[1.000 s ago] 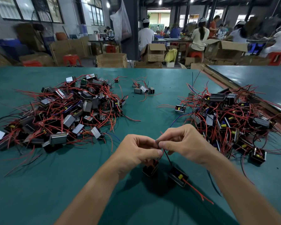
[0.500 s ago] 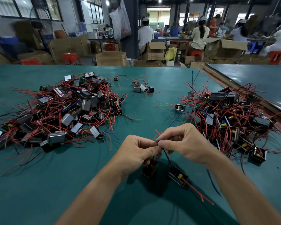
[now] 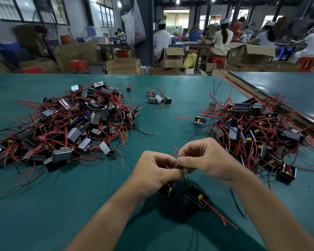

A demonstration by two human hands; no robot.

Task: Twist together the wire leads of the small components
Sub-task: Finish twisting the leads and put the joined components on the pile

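Little is being moved since before: red leads (image 3: 175,152) are being pinched between left hand (image 3: 156,169) and right hand (image 3: 207,160). Slippage is being risked if the components (image 3: 198,196) tug the twist.

Two grips: left grip (image 3: 152,171), right grip (image 3: 207,160). Below, on pinched wire leads (image 3: 186,178), two components: left component (image 3: 166,190), right component (image 3: 198,196). On one tabletop (image 3: 43,205), two tangled heaps past counting: left heap (image 3: 71,124), right heap (image 3: 261,127). Far off, a cluster (image 3: 159,99) of at least three.
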